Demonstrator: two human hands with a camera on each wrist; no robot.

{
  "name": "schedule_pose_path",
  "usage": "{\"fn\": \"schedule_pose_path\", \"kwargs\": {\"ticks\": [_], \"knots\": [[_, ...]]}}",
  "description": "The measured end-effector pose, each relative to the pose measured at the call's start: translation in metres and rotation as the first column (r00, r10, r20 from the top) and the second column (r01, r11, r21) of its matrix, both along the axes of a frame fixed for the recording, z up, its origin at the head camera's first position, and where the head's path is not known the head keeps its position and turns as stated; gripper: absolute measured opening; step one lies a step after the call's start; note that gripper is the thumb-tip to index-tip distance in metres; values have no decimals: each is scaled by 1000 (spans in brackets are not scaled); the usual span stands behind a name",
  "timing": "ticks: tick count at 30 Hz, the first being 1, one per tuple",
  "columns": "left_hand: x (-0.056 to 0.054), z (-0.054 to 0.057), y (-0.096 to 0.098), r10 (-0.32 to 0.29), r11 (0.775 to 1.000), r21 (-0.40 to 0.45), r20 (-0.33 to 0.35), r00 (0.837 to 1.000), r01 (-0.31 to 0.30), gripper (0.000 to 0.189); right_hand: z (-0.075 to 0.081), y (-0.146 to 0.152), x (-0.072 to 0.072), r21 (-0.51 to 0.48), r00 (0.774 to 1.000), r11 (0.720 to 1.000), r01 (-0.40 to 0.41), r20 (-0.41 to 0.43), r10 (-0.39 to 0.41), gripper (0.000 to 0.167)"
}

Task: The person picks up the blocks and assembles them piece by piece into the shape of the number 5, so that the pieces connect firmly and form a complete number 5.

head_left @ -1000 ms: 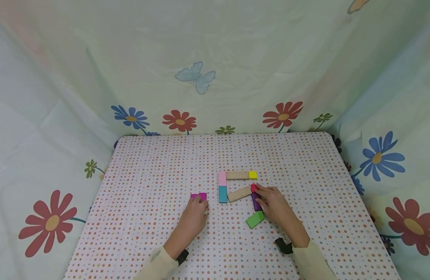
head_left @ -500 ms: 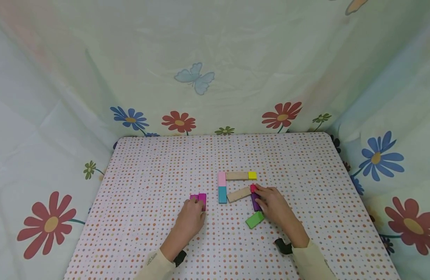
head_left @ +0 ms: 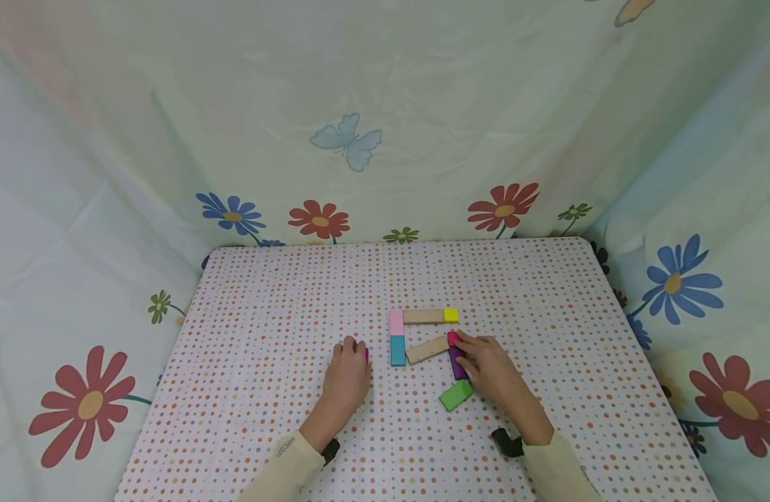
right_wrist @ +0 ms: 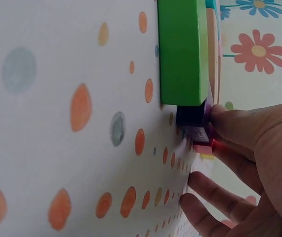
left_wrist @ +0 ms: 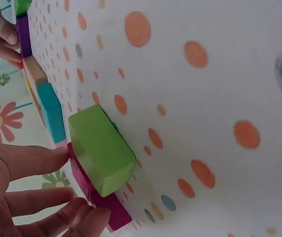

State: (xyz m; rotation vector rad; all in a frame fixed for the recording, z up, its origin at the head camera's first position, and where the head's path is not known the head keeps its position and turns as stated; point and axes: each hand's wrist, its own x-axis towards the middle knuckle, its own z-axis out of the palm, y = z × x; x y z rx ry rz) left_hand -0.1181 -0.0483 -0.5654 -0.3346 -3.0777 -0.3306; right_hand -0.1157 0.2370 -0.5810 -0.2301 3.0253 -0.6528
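My left hand covers most of the magenta blocks in the head view. In the left wrist view its thumb and bent fingers pinch a magenta block, with another magenta block beside it. A light green block lies on the near side of these. My right hand rests at the right of the arrangement. Its thumb touches the purple block and its index finger the red block; the other fingers are spread over the cloth.
A pink block and a teal block form a column. A plain wooden block joins the pink one to a yellow block. A slanted wooden block runs from teal to red. A green block adjoins the purple.
My left hand first drew back, exposing two magenta blocks, then moved forward over them. The right hand has kept its place on the red and purple blocks.
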Motion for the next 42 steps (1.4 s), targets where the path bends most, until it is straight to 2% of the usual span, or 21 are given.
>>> {"fn": "schedule_pose_path", "kwargs": {"ticks": [3,8,15,23,30,33,36,39,42], "knots": [[2,-2,2,-13,1000,-25,-18,1000,13,26,0,0,0,-3,1000,1000,-4,-5,4,42],[6,-2,7,-29,999,30,0,1000,29,18,0,1,0,-5,1000,1000,-7,-11,6,41],[10,-2,10,-32,998,51,28,999,30,21,0,1,1,-8,1000,1000,-9,-24,9,41],[11,-6,10,6,992,127,63,998,-14,31,0,2,1,-8,999,1000,-29,-47,28,40],[11,-5,11,-3,990,138,29,1000,-1,31,1,2,2,-7,997,999,-44,-59,43,39],[12,1,14,-39,987,155,4,999,38,34,1,2,2,-8,998,999,-43,-55,42,40],[15,9,18,-112,979,167,-15,994,113,38,1,2,2,-5,998,999,-37,-51,37,40],[18,17,23,-205,963,181,-6,979,202,40,1,2,2,-3,998,999,-33,-52,33,40],[21,22,28,-288,942,191,35,957,276,42,0,2,2,-4,998,999,-32,-55,31,40]]}}
